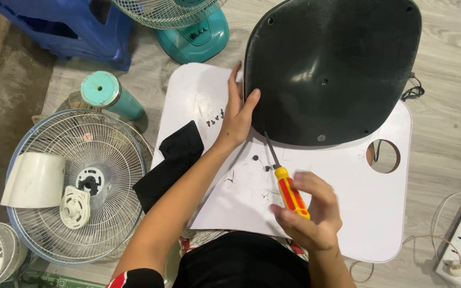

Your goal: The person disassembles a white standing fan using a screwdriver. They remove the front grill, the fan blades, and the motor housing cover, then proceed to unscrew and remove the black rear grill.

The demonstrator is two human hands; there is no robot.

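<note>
The white board [348, 181] lies flat over the person's lap and the floor and serves as the work surface; its near edge is covered by the forearms and dark clothing.

The dark base plate [332, 69] rests underside up on the far part of the board, overhanging its far edge, so that its screw holes face the camera. Its top edge is cut off by the frame.

The fan grille [76, 186] lies flat on the floor to the left, with a white hub [74, 207] and a curved white cover [34, 180] resting on it, apart from the board. A teal pole [109, 95] lies just beyond it, and a second fan [188, 26] stands at the top, mostly cut off.

A black cloth [172, 162] hangs over the board's left edge.

The left hand [237, 114] is open, palm against the plate's left rim, which steadies the plate.

The right hand [309, 216] is closed around the red and yellow handle of the screwdriver [286, 184]. The shaft points toward the plate's near edge; the tip's contact point is too small to make out.

Loose screws [215, 117] lie grouped on the board beside the left hand, and a few more [255, 158] lie near the shaft. Their number is hard to tell.
</note>
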